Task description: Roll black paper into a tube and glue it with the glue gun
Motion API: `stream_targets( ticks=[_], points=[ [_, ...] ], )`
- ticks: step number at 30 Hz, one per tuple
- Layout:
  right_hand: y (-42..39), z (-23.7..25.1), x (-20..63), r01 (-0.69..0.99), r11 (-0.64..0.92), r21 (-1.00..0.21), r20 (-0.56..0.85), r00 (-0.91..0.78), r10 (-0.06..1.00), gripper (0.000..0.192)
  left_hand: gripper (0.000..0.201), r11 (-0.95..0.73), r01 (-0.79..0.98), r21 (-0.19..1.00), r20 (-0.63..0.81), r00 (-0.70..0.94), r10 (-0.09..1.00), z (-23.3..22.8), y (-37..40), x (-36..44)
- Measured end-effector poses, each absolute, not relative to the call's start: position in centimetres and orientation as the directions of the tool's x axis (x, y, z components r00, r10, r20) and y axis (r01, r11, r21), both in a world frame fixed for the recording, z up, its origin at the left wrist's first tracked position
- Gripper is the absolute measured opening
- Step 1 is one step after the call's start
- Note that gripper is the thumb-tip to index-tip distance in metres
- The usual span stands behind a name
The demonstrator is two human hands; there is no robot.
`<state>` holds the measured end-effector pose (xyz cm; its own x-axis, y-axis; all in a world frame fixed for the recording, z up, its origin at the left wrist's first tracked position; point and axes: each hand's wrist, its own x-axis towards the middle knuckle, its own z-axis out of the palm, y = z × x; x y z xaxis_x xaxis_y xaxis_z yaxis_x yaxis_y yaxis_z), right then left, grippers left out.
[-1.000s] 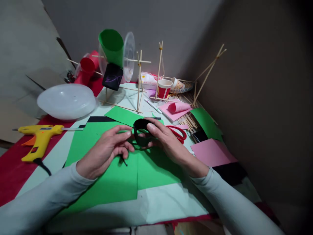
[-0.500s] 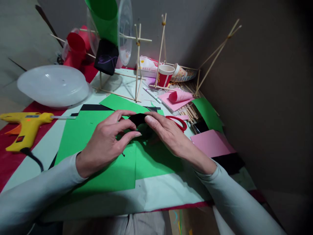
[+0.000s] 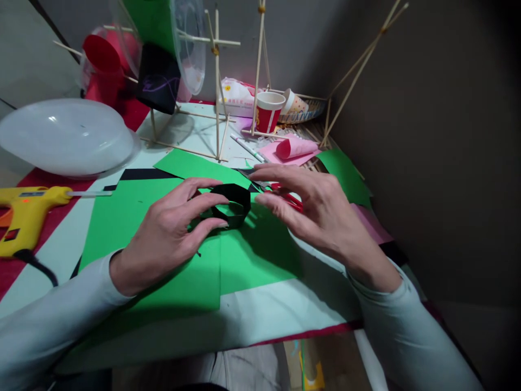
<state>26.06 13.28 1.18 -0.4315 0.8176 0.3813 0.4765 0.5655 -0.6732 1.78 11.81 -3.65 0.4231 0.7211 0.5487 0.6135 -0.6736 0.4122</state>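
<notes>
A black paper ring (image 3: 244,203), folded into flat facets, is pinched at its left side by my left hand (image 3: 173,225). Green paper shows through its open middle. To the right of the ring, my right hand (image 3: 313,206) hovers apart from it with thumb and fingers spread and nothing between them. Beneath both hands lie green paper sheets (image 3: 163,288). Red-handled scissors (image 3: 291,201) rest just behind my right hand, which hides part of them.
A yellow glue gun (image 3: 30,217) lies at the left, near a white balloon-like thing (image 3: 65,138). Behind stand stick frames (image 3: 217,103), one bearing green, black and red tubes. A red paper cup (image 3: 268,111), pink paper (image 3: 299,149) and loose sticks are at the back right.
My right hand has let go of the black paper ring and moved right, its fingers spreading. The ring's opening now faces me more. The whole view has shifted slightly.
</notes>
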Motion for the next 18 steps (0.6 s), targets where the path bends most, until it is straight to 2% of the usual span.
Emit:
stream_targets(
  ticks=[3,5,7,11,14,18],
  points=[
    [13.1,0.9,26.0,0.403,0.653,-0.641,0.359,-0.595,0.719,0.028,0.013,-0.687,0.607,0.4,0.543,0.446,0.711,-3.5,11.8,1.8],
    [13.4,0.2,26.0,0.428,0.67,-0.606,0.326,-0.635,0.7,0.025,0.013,-0.695,0.6,0.397,0.528,0.47,0.707,-3.5,11.8,1.9],
    [13.9,-0.6,25.9,0.48,0.697,-0.532,0.305,-0.66,0.687,0.025,0.015,-0.696,0.594,0.403,0.513,0.483,0.71,-3.4,11.8,1.9],
    [14.6,-1.4,25.6,0.528,0.757,-0.386,0.233,-0.738,0.633,0.035,0.017,-0.694,0.566,0.446,0.498,0.488,0.717,-3.4,11.9,2.0],
    [14.4,-1.4,25.3,0.555,0.758,-0.343,0.201,-0.745,0.636,0.042,0.021,-0.709,0.536,0.459,0.514,0.49,0.704,-3.7,12.0,1.9],
    [14.2,-1.3,25.3,0.571,0.75,-0.333,0.191,-0.738,0.647,0.038,0.022,-0.717,0.537,0.444,0.528,0.49,0.694,-3.8,12.0,1.8]
  ],
)
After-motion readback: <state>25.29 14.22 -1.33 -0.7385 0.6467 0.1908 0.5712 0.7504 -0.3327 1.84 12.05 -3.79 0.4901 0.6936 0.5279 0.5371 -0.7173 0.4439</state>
